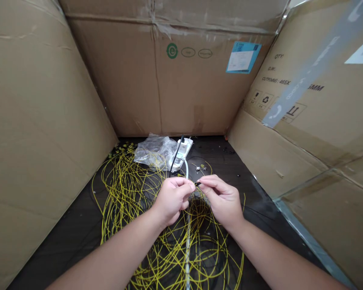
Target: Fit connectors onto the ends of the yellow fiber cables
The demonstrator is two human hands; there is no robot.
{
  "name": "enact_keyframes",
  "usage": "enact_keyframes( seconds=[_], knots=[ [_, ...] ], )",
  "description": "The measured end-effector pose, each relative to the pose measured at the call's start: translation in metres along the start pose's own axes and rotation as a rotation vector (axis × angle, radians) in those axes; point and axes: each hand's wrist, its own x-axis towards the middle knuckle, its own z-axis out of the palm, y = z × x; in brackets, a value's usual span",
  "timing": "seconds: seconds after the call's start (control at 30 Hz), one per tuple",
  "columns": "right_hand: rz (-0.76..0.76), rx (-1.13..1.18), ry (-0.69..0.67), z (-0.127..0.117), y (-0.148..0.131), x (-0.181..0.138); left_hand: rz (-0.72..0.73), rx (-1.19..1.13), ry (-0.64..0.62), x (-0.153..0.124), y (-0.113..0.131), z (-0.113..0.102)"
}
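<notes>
My left hand (173, 197) and my right hand (222, 199) meet over a dark table, both with fingers pinched together. Between their fingertips sits a small black connector end (197, 184) of a thin cable. Beneath and around the hands lies a tangle of thin yellow cables (130, 193) in loose loops. A white cable (188, 241) runs down between my forearms toward the near edge.
A white power strip (183, 151) and a crumpled clear plastic bag (153, 151) lie at the back of the table. Tall cardboard boxes (181, 72) wall in the left, back and right sides. Small loose parts (199, 167) lie just beyond my hands.
</notes>
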Motion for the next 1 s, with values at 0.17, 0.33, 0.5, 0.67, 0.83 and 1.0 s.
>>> enact_keyframes(
  seconds=[0.17,0.33,0.5,0.67,0.83,1.0],
  knots=[
    [-0.012,-0.011,0.001,0.0005,-0.0016,0.0001,0.008,-0.001,-0.009,0.0006,-0.0014,-0.0008],
    [-0.041,-0.052,-0.009,0.0001,-0.0025,-0.0005,0.007,-0.007,0.003,0.0005,-0.0003,-0.0001],
    [-0.017,-0.049,-0.012,0.0001,-0.002,-0.0033,-0.014,-0.034,-0.005,-0.0005,0.0005,-0.0007],
    [0.125,0.061,-0.037,0.0003,-0.0065,-0.0035,-0.065,-0.105,-0.066,-0.0008,0.0008,-0.0041],
    [0.188,0.093,-0.062,0.0012,-0.0088,-0.0029,-0.074,-0.12,-0.07,0.0002,-0.0002,-0.0047],
    [0.185,0.09,-0.034,0.0012,-0.0051,-0.0021,-0.089,-0.131,-0.077,0.0008,0.0003,-0.0052]
  ],
)
